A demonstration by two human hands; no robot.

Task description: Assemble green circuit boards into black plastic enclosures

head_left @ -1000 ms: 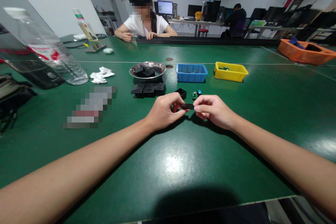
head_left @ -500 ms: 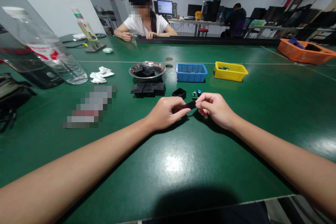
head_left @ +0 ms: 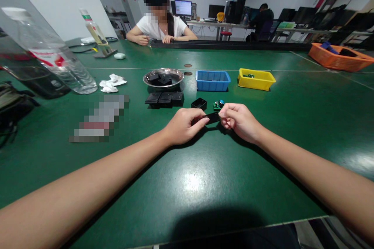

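Low over the green table, my left hand [head_left: 188, 125] is closed on a flat, dark plastic cover [head_left: 212, 118], thumb in front. At its right end, the fingers of my right hand [head_left: 238, 121] are pinched against the cover's edge; whether they also hold something small is hidden. Just beyond my hands sit a small open black case [head_left: 199, 104] and a green circuit board [head_left: 218, 104] with a round blue-black part on it. Several black plastic pieces [head_left: 165, 99] stand in a row further left.
Behind these are a steel bowl [head_left: 149, 82] of black parts, a blue bin [head_left: 212, 85] and a yellow bin [head_left: 257, 84]. Bottles [head_left: 66, 66] and crumpled tissue [head_left: 112, 82] lie left. An orange basket [head_left: 340, 62] is far right. A person [head_left: 162, 27] sits opposite.
The dark cover has tilted so that more of its broad face shows between my hands. Both hands have stayed nearly in place.
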